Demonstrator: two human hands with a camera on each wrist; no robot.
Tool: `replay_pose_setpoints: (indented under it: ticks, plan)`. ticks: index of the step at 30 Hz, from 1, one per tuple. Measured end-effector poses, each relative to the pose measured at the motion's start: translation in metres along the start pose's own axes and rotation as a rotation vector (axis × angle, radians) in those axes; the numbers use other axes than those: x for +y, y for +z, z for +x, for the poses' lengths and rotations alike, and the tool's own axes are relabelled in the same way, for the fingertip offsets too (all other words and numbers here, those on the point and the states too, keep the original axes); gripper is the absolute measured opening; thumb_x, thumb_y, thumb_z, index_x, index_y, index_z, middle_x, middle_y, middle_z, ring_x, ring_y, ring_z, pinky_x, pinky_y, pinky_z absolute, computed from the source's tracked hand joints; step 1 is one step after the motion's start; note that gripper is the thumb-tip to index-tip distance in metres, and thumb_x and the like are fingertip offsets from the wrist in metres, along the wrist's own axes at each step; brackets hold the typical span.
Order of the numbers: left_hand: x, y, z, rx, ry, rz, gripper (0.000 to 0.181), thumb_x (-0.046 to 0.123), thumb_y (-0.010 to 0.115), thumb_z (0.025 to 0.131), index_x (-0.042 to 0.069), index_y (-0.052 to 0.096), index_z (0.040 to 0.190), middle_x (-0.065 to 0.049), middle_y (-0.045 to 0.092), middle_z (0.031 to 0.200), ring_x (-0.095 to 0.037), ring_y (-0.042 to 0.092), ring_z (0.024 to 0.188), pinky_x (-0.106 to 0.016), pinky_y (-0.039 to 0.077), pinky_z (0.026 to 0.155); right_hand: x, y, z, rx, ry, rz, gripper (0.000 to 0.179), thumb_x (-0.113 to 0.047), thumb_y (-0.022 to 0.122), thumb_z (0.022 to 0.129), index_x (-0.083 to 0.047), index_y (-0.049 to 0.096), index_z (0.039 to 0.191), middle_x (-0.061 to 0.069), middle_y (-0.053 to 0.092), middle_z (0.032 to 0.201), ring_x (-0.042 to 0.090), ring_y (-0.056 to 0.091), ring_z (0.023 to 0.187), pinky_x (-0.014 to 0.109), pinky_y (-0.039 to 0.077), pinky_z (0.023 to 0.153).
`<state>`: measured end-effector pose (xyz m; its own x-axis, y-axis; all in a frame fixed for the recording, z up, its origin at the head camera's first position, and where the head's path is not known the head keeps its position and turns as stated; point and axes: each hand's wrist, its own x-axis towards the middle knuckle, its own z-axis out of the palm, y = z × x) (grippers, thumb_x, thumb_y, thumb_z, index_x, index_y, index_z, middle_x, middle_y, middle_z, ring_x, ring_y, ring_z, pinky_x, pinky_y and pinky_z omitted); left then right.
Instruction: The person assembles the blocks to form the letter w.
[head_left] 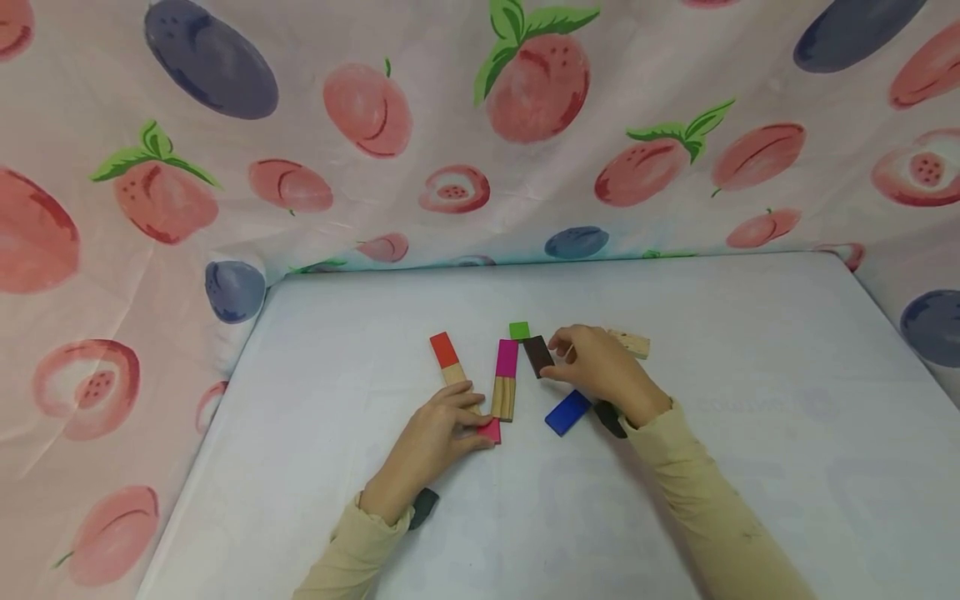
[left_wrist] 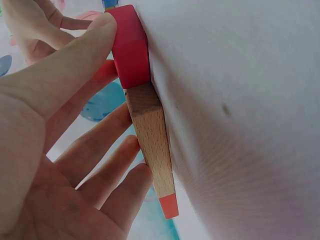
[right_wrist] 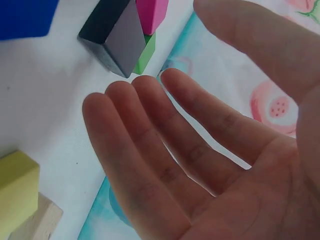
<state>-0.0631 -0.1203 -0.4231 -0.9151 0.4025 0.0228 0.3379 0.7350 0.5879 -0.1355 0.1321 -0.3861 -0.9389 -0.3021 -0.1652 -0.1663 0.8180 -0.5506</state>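
My left hand point(head_left: 431, 429) pinches a pinkish-red block point(left_wrist: 132, 47) between thumb and index finger. The block touches the end of a plain wooden block point(left_wrist: 152, 135), against which the other fingertips rest; an orange-red block point(head_left: 443, 350) continues that row. Beside it, a magenta block point(head_left: 507, 358) lies end to end with a wooden one point(head_left: 503, 399). A black block point(head_left: 538, 357) leans at an angle close to the magenta block and a green block point(head_left: 519, 331). My right hand point(right_wrist: 200, 165), fingers extended, hovers beside the black block with nothing held in the right wrist view.
Below the right hand lies a blue block point(head_left: 567, 412). To the right, partly behind the hand, are a pale wooden block point(head_left: 632, 343) and a yellow block point(right_wrist: 17, 182). A fruit-print cloth point(head_left: 375, 200) rises behind the white table point(head_left: 750, 500).
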Motion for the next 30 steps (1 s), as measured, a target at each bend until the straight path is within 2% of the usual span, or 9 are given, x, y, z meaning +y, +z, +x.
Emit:
replay_pose_setpoints:
  ticks: [13, 19, 30]
  plan:
    - [-0.001, 0.001, 0.0, 0.006, 0.01, -0.002, 0.034, 0.025, 0.086, 0.077, 0.01, 0.079, 0.107, -0.004, 0.066, 0.13, -0.024, 0.046, 0.137, -0.041, 0.047, 0.108, -0.002, 0.003, -0.017, -0.018, -0.043, -0.062, 0.037, -0.026, 0.081, 0.084, -0.001, 0.07, 0.109, 0.01, 0.069, 0.096, 0.023, 0.064, 0.089, 0.037, 0.057, 0.078]
    - [-0.002, 0.002, 0.0, 0.011, 0.016, -0.006, 0.034, 0.024, 0.086, 0.077, 0.009, 0.079, 0.106, -0.004, 0.066, 0.129, -0.024, 0.046, 0.137, -0.041, 0.047, 0.107, -0.001, 0.008, -0.022, -0.04, -0.087, -0.088, 0.037, -0.025, 0.082, 0.082, -0.001, 0.07, 0.107, 0.009, 0.068, 0.095, 0.024, 0.064, 0.09, 0.037, 0.057, 0.078]
    - [-0.003, 0.002, 0.0, 0.014, 0.02, -0.01, 0.035, 0.025, 0.086, 0.077, 0.01, 0.078, 0.107, -0.004, 0.066, 0.129, -0.024, 0.046, 0.137, -0.04, 0.048, 0.107, 0.004, 0.011, -0.029, -0.041, -0.116, -0.119, 0.038, -0.028, 0.084, 0.08, -0.003, 0.07, 0.106, 0.006, 0.066, 0.096, 0.02, 0.062, 0.09, 0.036, 0.057, 0.08]
